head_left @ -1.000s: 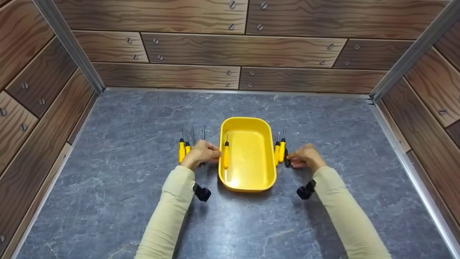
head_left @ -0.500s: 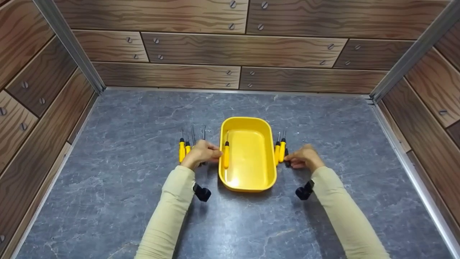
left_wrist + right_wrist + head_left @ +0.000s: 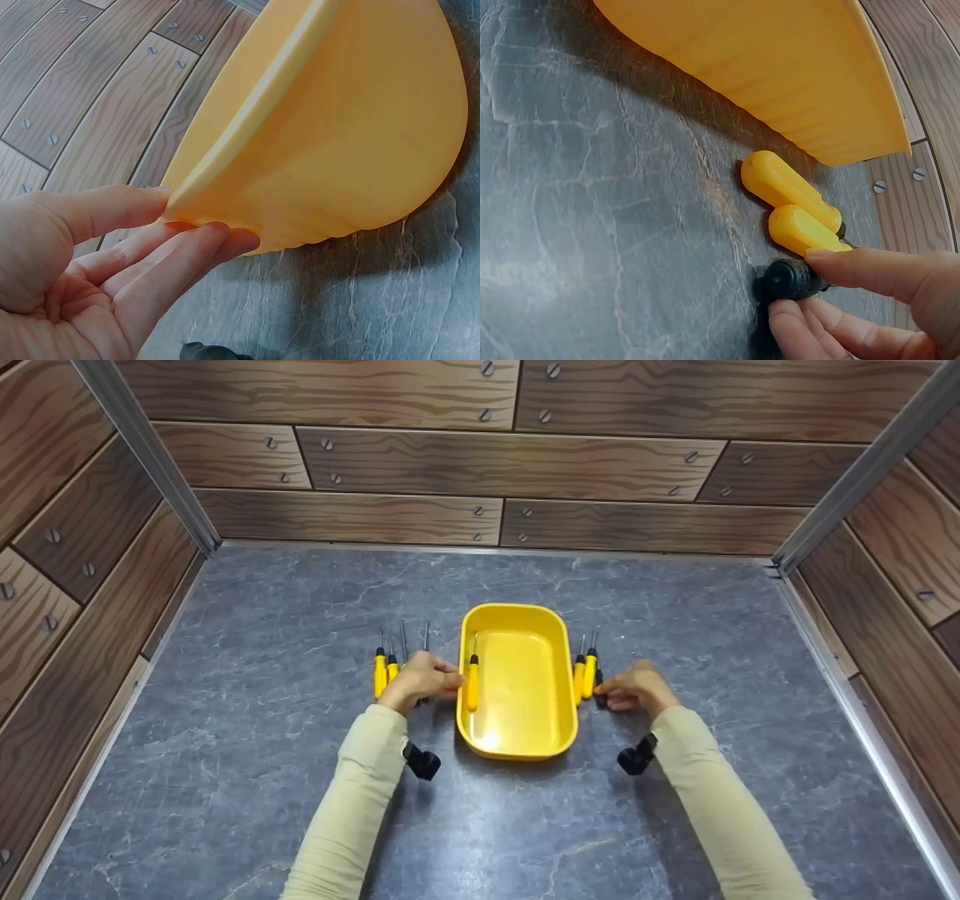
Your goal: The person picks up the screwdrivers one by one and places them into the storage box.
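A yellow plastic bin stands in the middle of the table with one yellow-handled screwdriver lying along its left inner side. My left hand pinches the bin's left rim, thumb on the edge and fingers against the outer wall. On the other side, my right hand pinches a black-handled screwdriver between thumb and fingers, low at the table. Two yellow-handled screwdrivers lie beside it, close to the bin's right wall. The black screwdriver's shaft is mostly hidden by the hand.
Left of the bin lie several more screwdrivers, partly covered by the left hand. Wood-patterned panels wall the grey marbled table at the back and both sides, with metal posts at the corners.
The fingers of my right hand have shifted slightly on the black screwdriver's handle, a little to the left. My left hand and the bin have stayed in place.
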{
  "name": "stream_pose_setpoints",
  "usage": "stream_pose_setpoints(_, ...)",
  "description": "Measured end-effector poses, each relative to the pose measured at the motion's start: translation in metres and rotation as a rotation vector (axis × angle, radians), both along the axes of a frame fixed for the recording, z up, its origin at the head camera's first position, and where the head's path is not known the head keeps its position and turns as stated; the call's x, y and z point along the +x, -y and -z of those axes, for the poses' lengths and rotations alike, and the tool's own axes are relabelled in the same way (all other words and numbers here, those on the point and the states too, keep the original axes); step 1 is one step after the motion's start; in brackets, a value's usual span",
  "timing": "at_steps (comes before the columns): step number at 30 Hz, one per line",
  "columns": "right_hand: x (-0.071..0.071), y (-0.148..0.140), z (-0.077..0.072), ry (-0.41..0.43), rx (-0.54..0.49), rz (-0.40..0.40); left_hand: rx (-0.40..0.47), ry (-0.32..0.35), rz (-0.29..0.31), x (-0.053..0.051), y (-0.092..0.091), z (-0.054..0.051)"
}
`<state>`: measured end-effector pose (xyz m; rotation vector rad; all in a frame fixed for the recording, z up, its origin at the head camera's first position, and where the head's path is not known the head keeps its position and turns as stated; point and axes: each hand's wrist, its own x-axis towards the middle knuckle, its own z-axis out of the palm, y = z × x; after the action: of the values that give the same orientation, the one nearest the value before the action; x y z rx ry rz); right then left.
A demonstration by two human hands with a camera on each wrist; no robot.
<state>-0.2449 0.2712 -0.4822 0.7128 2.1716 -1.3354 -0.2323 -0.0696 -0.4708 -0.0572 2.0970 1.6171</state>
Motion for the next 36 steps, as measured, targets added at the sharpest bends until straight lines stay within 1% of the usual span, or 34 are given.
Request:
stream_pose_setpoints(5, 0.000, -0.001, -0.001, 0.002, -0.013, -0.010, -0.001, 0.005, -0.002, 0.000, 0.000, 0.000)
stream_pose_setpoints(12, 0.001, -0.001, -0.002, 0.002, 0.004, -0.007, 0.005, 0.008, -0.011, -0.001, 0.001, 0.002)
stream_pose_setpoints(18, 0.002, -0.002, -0.004, -0.011, -0.025, -0.035, -0.012, 0.021, -0.019, -0.001, 0.001, 0.001)
stream_pose_setpoints(28, 0.003, -0.004, -0.008, -0.008, -0.018, -0.014, -0.019, 0.027, -0.015, -0.001, 0.000, 0.002)
stream_pose_setpoints(36, 0.003, -0.003, -0.018, -0.025, -0.057, 0.001, -0.018, 0.033, -0.014, -0.002, -0.001, 0.001)
